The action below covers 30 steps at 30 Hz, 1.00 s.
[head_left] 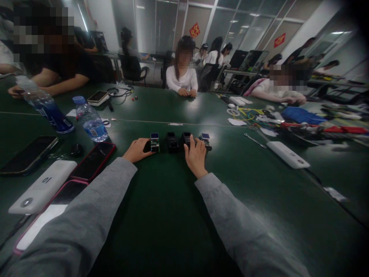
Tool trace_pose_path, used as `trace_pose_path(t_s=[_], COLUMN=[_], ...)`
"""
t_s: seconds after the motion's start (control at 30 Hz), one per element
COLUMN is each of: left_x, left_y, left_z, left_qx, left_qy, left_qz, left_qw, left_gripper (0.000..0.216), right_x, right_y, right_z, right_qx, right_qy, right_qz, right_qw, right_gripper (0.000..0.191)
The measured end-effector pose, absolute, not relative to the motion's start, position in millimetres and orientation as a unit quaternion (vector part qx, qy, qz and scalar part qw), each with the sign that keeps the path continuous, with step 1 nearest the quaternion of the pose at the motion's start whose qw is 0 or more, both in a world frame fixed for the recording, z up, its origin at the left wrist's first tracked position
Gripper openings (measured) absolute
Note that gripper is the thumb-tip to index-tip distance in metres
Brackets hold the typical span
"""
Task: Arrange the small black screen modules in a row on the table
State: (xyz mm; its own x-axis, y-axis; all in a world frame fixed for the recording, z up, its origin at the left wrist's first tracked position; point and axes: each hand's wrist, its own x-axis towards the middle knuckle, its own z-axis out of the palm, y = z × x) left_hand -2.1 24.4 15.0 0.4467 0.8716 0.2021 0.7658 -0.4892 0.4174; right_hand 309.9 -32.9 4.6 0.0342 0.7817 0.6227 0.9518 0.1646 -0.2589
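Note:
Four small pieces stand in a row on the green table (pixel 170 200). At the left end is a circuit board with a small screen (pixel 155 143); my left hand (pixel 137 150) is closed round its left side, thumb in front and fingers partly hidden behind. Two black plastic housings, a left one (pixel 172 143) and a right one (pixel 185 138), are in the middle. My right hand (pixel 196 156) has its fingers spread at the right housing, its thumb and index finger close against it. Just beyond those fingers sits a second circuit board with a screen (pixel 205 137).
On the left are two water bottles, one large (pixel 49 109) and one small (pixel 90 121), several phones (pixel 93 161) and a white power bank (pixel 43 188). Another power bank (pixel 288 154), a wrench (pixel 255 141) and tangled cables (pixel 250 113) lie right. People sit across the table.

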Motion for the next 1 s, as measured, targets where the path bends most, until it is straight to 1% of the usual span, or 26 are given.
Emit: trace_pose_path(t_s=[0.1,0.23,0.3,0.5,0.57,0.63,0.73,0.8,0.9,1.0], left_x=[-1.7,-0.3,0.3,1.2,1.3,1.3,1.2,1.0,1.0,0.9], left_y=[24.1,24.0,24.1,23.6,23.5,23.5,23.2,22.7,22.0,22.2], left_z=[15.5,15.7,15.8,17.1,17.4,17.5,17.5,18.0,19.0,19.0], left_qx=[0.841,0.842,0.842,0.843,0.843,0.843,0.844,0.844,0.844,0.845], left_qy=[0.485,0.486,0.487,0.49,0.49,0.49,0.488,0.488,0.489,0.489], left_qz=[0.199,0.197,0.194,0.187,0.185,0.184,0.185,0.186,0.184,0.183], left_qw=[0.133,0.128,0.126,0.121,0.123,0.123,0.122,0.122,0.121,0.12], left_gripper=[0.07,0.069,0.069,0.069,0.069,0.068,0.066,0.065,0.065,0.066], right_x=[305.6,299.0,296.8,293.8,294.0,296.5,304.8,311.4,317.5,317.9], right_y=[-38.9,-43.0,-43.5,-46.7,-47.7,-46.9,-41.2,-35.9,-30.4,-30.2], right_z=[13.9,16.8,15.2,16.7,18.7,18.8,12.6,5.3,-3.6,-4.7], right_qx=[-0.567,-0.483,-0.476,-0.482,-0.481,-0.497,-0.561,-0.598,-0.618,-0.607], right_qy=[-0.747,-0.833,-0.843,-0.838,-0.836,-0.815,-0.743,-0.703,-0.69,-0.705], right_qz=[-0.105,-0.069,-0.061,-0.071,-0.076,-0.085,-0.099,-0.091,-0.063,-0.061], right_qw=[0.332,0.261,0.244,0.245,0.254,0.285,0.351,0.374,0.373,0.362], right_gripper=[0.054,0.05,0.048,0.044,0.044,0.045,0.048,0.051,0.058,0.059])
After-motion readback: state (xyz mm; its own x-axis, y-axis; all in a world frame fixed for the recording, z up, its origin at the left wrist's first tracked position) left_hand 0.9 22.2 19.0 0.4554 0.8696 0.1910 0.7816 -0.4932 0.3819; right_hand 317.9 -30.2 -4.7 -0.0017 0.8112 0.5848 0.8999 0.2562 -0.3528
